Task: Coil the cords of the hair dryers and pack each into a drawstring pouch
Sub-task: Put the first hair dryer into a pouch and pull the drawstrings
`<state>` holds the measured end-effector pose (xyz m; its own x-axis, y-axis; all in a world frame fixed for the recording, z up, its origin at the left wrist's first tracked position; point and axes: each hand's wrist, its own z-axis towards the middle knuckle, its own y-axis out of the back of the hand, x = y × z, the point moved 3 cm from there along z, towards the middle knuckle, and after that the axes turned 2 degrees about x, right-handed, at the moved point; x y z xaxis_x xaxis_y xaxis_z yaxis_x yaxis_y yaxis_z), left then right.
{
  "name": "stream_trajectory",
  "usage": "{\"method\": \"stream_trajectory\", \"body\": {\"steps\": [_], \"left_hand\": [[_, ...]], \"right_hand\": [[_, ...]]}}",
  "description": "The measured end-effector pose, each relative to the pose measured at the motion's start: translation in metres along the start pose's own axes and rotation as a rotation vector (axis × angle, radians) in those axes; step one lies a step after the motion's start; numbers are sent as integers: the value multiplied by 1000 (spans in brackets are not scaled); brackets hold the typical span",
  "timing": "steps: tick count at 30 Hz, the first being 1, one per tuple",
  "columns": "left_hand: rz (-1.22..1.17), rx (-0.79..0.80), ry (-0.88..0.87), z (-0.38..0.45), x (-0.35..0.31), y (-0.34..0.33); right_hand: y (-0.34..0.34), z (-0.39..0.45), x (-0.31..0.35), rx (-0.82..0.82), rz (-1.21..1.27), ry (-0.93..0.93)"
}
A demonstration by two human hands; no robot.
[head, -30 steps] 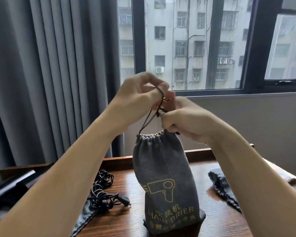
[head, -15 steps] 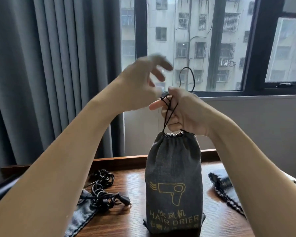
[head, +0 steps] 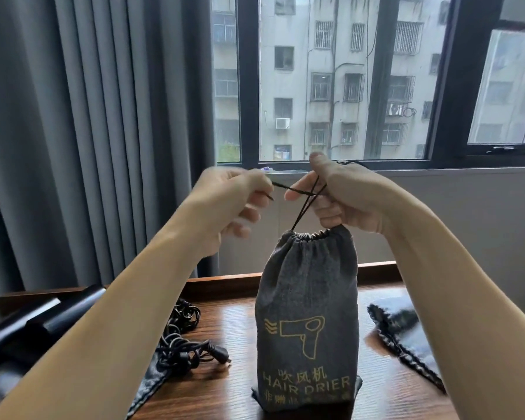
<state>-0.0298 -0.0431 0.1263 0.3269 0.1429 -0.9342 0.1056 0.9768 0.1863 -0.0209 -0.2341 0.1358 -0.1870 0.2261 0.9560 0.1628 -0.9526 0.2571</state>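
Up top, we see grey curtains (head: 82, 131) filling the upper left of the frame and a window (head: 346, 83) on the upper right. Below runs our wooden table (head: 225, 389). At lower centre stands the grey pouch (head: 306, 298), upright, its mouth gathered closed. A second pouch (head: 406, 334) lies flat at the lower right. A tangled black cord (head: 182, 344) sits at the lower left. Our right hand (head: 343, 195) grips the drawstring (head: 303, 207) just above the pouch's mouth. Our left hand (head: 228, 201), blurred, pinches one end of that string, stretched sideways between both hands.
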Motion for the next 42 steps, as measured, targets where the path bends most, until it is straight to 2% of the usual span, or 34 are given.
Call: {"method": "stream_trajectory", "body": {"steps": [2, 4, 6, 10, 12, 13, 15, 17, 19, 23, 25, 30, 32, 35, 37, 38, 40, 42], "left_hand": [[-115, 235, 222, -14, 8, -12], [19, 341, 251, -23, 14, -27], [216, 269, 151, -21, 17, -37], [578, -63, -163, -10, 12, -38], [736, -210, -203, -5, 10, -33], [734, -247, -216, -2, 10, -31], [641, -207, -246, 6, 14, -31], [488, -94, -255, 11, 22, -35], [274, 5, -180, 14, 33, -42], [36, 45, -168, 16, 39, -41], [-20, 132, -184, 18, 39, -36], [-161, 344, -162, 20, 37, -28], [-219, 378, -159, 23, 39, -23], [-166, 342, -248, 25, 35, -17], [-48, 268, -383, 24, 27, -16], [105, 200, -485, 24, 21, -13], [557, 16, -717, 25, 11, -3], [912, -79, -938, 26, 5, 7]], "right_hand": [[0, 0, -2, -39, 71, 41], [-4, -1, -1, -67, 110, 108], [-10, -2, -1, -63, 112, 171], [-14, -11, -3, -77, -7, 242], [-12, -14, -6, -71, -38, 279], [-11, -15, -7, -61, -49, 295], [-10, -15, -11, -42, -62, 315], [-9, -15, -15, -29, -43, 322], [-8, -17, -16, -16, -25, 323], [-1, -20, -20, -42, -5, 334], [2, -21, -22, -77, 24, 339], [5, -24, -22, -47, 123, 335], [6, -23, -23, -52, 142, 328], [7, -23, -25, -62, 155, 332], [4, -23, -26, -80, 149, 333], [3, -24, -26, -105, 141, 331], [6, -22, -30, -227, 77, 331], [16, -21, -37, -429, -136, 336]]}}
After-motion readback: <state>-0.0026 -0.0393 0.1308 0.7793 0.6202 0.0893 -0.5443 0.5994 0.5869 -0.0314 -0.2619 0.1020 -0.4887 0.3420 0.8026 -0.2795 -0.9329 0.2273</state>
